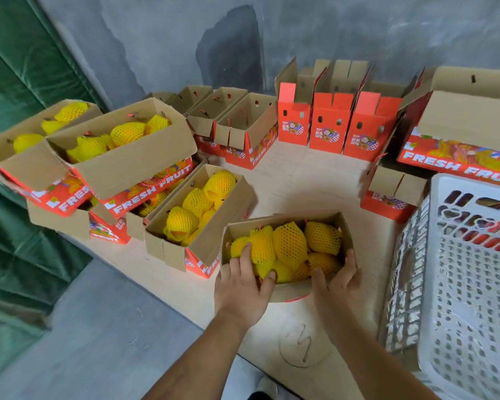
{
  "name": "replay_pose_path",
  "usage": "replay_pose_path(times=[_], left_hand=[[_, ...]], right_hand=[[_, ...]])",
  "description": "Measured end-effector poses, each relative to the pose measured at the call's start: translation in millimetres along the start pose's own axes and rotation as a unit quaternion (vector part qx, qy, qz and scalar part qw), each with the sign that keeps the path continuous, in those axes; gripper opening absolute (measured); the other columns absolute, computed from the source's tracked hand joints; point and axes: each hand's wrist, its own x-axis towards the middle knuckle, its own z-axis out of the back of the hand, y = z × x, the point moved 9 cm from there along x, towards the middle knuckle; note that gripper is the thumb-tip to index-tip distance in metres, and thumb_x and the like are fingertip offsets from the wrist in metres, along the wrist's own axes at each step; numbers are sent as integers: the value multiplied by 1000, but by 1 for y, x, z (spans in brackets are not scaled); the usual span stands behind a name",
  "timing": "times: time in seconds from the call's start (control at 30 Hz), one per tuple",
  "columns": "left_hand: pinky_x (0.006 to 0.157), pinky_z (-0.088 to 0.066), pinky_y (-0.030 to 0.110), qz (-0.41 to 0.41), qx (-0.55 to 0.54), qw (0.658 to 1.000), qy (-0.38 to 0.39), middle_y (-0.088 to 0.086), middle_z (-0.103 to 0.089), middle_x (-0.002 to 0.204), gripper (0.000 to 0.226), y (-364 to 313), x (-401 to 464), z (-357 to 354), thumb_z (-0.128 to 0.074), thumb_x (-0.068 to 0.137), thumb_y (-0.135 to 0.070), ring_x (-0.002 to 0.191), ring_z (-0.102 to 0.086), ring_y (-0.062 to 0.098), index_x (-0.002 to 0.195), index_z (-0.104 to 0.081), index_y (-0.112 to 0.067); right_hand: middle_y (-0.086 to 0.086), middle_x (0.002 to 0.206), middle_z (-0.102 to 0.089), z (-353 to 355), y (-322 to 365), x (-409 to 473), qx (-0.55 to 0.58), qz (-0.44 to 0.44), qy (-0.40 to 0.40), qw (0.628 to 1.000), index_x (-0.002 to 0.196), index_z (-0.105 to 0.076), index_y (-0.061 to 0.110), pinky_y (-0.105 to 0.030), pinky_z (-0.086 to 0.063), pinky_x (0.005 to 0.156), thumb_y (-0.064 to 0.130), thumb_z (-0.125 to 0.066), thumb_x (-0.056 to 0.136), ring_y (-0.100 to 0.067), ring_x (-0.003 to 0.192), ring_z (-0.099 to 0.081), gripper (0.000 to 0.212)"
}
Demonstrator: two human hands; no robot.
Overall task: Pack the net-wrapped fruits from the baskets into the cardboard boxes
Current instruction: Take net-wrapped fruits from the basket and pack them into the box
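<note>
A cardboard box [280, 219] full of yellow net-wrapped fruits [289, 243] stands on the table in front of me. My left hand [243, 284] grips its near left corner, fingers lying on a fruit inside and thumb over the near wall. My right hand [338, 281] holds the near right corner, fingers curled round the side wall. A second filled box [168, 226] lies just to the left, and two more filled boxes [133, 166] are stacked at the far left. The white plastic basket [474, 284] on the right shows no fruit inside.
Open unfilled boxes [243, 134] line the back of the table, and red ones [329, 125] stand upright beside them. A large "FRESH FRUIT" box [468, 131] sits at the back right. A green cushioned surface [18, 82] and a grey floor border the table's left.
</note>
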Motion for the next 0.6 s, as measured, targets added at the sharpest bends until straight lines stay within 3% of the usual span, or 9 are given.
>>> replay_pose_path(times=[0.07, 0.1, 0.2, 0.27, 0.33, 0.4, 0.47, 0.53, 0.6], left_hand=[[115, -32, 42, -1, -21, 1000, 0, 3, -41, 141, 109, 0, -2, 1, -40, 79, -87, 131, -38, 26, 163, -12, -24], [118, -28, 43, -13, -9, 1000, 1, 4, -34, 145, 114, 0, -2, 1, -46, 74, -88, 135, -31, 27, 163, -13, -25], [126, -10, 55, -64, 49, 996, 22, 4, -5, 157, 111, -2, 7, -2, -63, 76, -73, 148, -8, 34, 162, -9, -30], [125, -2, 62, -67, 70, 994, 42, 4, 3, 162, 106, -2, 16, -4, -66, 81, -61, 153, 0, 38, 162, -3, -34], [125, 1, 63, -57, 66, 995, 56, 2, 7, 164, 105, -3, 23, -6, -66, 83, -57, 154, 4, 37, 162, 1, -38], [125, 3, 61, -58, 44, 996, 61, -2, 10, 165, 106, -4, 27, -6, -66, 82, -56, 153, 5, 32, 161, 3, -41], [124, 7, 56, -62, 10, 995, 80, -6, 11, 164, 107, -3, 26, -7, -67, 81, -56, 153, 7, 26, 161, 3, -43], [123, 14, 51, -67, -31, 992, 103, -10, 9, 163, 106, -5, 24, -5, -67, 81, -57, 153, 8, 21, 160, 2, -45], [122, 13, 44, -54, -97, 986, 125, -16, 3, 162, 104, -7, 22, 1, -67, 78, -59, 152, 5, 15, 159, -3, -47]], right_hand=[[-14, 169, 7, -6, -1, -2, 34, -70, 0, 997, 161, 4, 33, -52, -25, 117, 37, -64, 98, -37, 153, -11, 93], [-9, 170, 5, -12, -4, -7, 77, -108, 3, 991, 159, 7, 39, -53, -29, 115, 38, -68, 96, -36, 153, -14, 98], [-10, 158, -33, -40, -9, -28, 216, -152, 63, 962, 157, -9, 41, -51, -50, 99, 21, -79, 87, -35, 128, -51, 101], [-13, 145, -52, -69, -12, -41, 228, -195, 179, 937, 155, -28, 23, -49, -54, 92, 29, -71, 95, -27, 109, -64, 75], [-13, 143, -56, -86, -8, -42, 230, -237, 221, 918, 145, -43, 12, -46, -50, 100, 39, -62, 100, -29, 116, -63, 56], [-8, 144, -50, -98, 1, -37, 282, -275, 220, 893, 144, -42, 15, -46, -41, 113, 38, -59, 102, -34, 134, -52, 51], [-4, 146, -45, -108, 4, -35, 362, -327, 221, 845, 149, -37, 17, -45, -33, 119, 27, -53, 106, -34, 142, -42, 46], [-9, 150, -51, -115, 4, -28, 386, -341, 233, 825, 149, -44, 15, -45, -32, 120, 19, -51, 105, -32, 140, -46, 44], [-12, 135, -64, -116, 1, -18, 355, -345, 221, 840, 138, -57, 16, -49, -44, 114, 19, -61, 98, -30, 126, -60, 41]])
